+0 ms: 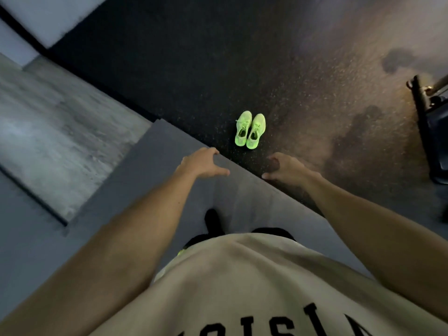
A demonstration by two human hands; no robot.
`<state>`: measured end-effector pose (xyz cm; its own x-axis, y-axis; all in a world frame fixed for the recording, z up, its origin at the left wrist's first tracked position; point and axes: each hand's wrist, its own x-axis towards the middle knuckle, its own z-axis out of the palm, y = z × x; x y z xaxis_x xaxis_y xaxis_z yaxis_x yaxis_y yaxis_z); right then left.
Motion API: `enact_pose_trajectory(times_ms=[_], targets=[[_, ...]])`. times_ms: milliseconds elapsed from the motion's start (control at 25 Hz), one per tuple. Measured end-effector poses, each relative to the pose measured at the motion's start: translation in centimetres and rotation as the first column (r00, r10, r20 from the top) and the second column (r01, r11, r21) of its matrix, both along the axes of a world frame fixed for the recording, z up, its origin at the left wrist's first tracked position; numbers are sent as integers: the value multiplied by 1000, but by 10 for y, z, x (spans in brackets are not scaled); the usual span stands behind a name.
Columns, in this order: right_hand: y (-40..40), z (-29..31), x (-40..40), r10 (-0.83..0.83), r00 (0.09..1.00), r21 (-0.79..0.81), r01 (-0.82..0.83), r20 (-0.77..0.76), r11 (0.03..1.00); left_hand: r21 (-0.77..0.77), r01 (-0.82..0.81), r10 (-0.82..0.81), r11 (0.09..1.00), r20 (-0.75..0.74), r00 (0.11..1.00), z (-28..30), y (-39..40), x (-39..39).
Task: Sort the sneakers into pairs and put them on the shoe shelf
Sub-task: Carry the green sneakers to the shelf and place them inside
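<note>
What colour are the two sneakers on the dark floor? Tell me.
Bright neon green, both sneakers, side by side; clearest in the head view, just beyond the empty hands.

The whole view is soft with motion blur. Black lettering on the beige shirt is cut off by the bottom edge. A dark metal frame runs out of the right edge, unidentifiable. Both upper arms leave the picture.

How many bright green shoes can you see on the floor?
2. The left neon green mesh sneaker and the right neon green mesh sneaker sit side by side on the dark speckled floor. Others may be out of view.
</note>
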<state>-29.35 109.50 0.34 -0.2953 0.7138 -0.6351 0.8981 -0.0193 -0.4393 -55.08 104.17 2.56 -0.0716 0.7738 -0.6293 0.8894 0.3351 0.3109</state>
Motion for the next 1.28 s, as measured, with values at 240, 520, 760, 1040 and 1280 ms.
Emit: enact_pose_trajectory(times_ms=[240, 520, 760, 1040, 1280], targets=[[90, 10, -29, -160, 986, 29, 159, 37, 987, -68, 158, -159, 985, -9, 987, -7, 132, -33], [211, -16, -23, -251, 967, -62, 254, 51, 965, -109, 257, -263, 960, -45, 964, -28, 277, -17], [303, -80, -30, -218, 968, -136, 234, 122, 963, -172, 289, -297, 942, -24, 954, -91, 379, -13], [378, -255, -58, -202, 969, -157, 223, 141, 962, -244, 374, -384, 895, 4, 923, -275, 460, -16], [404, -425, -68, -201, 963, -86, 218, 177, 972, -228, 445, -456, 866, 4, 890, -456, 488, -6]])
